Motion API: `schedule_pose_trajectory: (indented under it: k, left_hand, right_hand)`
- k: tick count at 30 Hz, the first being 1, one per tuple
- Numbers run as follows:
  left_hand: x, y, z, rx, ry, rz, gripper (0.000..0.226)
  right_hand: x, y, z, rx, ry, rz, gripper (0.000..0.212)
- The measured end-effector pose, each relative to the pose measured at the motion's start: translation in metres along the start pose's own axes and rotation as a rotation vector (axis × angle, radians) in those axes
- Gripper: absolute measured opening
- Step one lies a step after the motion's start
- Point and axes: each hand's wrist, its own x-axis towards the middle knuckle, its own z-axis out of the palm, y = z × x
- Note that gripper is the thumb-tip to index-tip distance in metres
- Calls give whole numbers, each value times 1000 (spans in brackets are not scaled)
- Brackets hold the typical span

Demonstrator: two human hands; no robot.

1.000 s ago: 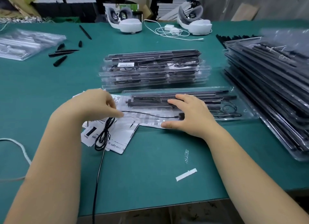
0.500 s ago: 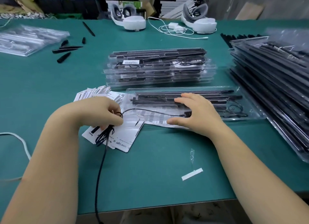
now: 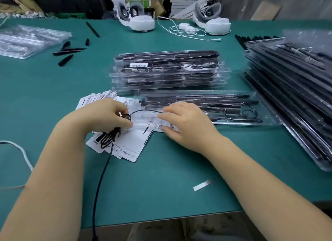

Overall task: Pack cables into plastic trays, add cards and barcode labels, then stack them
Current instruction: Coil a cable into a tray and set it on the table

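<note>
Green table, near edge cut off at bottom. Blurred tall stack of filled trays at right, running out of view. Shorter stack of clear trays mid-table, top one labelled; contents of lower ones hard to read through plastic. Open tray just in front, dark rods and coiled wire inside, left end hidden behind right hand. Empty trays far left, smeared, cut off. Two white headsets at far edge. Cards fanned beside tray, partly under both hands. Left hand clenched round black cable coil over cards; cable end arching toward tray, tail dropping off table. Right hand fingers blurred, roughly straight, resting on tray's left end; cannot tell whether touching cable. White cord at left, cut off. Paper strip near front.
</note>
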Motion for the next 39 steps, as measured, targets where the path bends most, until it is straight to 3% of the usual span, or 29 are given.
schedule_pose_trajectory:
  k: [6, 13, 17, 20, 23, 26, 29, 32, 35, 39]
  left_hand:
    - [3, 0, 4, -4, 25, 9, 28]
    - [0, 6, 6, 68, 84, 81, 23]
    - [-11, 14, 3, 77, -99, 176, 22]
    - [-22, 31, 8, 70, -271, 305, 22]
    - [-28, 47, 16, 40, -316, 477, 21]
    - [-27, 50, 17, -362, -278, 567, 18]
    - [-20, 47, 20, -634, -37, 567, 24]
    - [-12, 55, 34, -659, 133, 548, 24]
    - [-7, 64, 47, -701, 168, 470, 16]
    - [-2, 64, 53, -610, 123, 368, 18]
  right_hand:
    - [15, -5, 13, 105, -146, 112, 26]
    - [11, -12, 19, 142, 141, 204, 13]
    - [11, -14, 17, 155, 152, 260, 14]
    - [11, -13, 17, 152, 20, 332, 21]
    - [13, -10, 17, 194, -109, 372, 20]
    - [9, -3, 10, 417, -96, 419, 27]
    - [6, 0, 0, 755, -129, 518, 27]
    - [7, 5, -1, 954, -152, 559, 15]
    - [8, 16, 0, 1169, -65, 614, 5]
    - [6, 28, 0, 1465, 129, 692, 13]
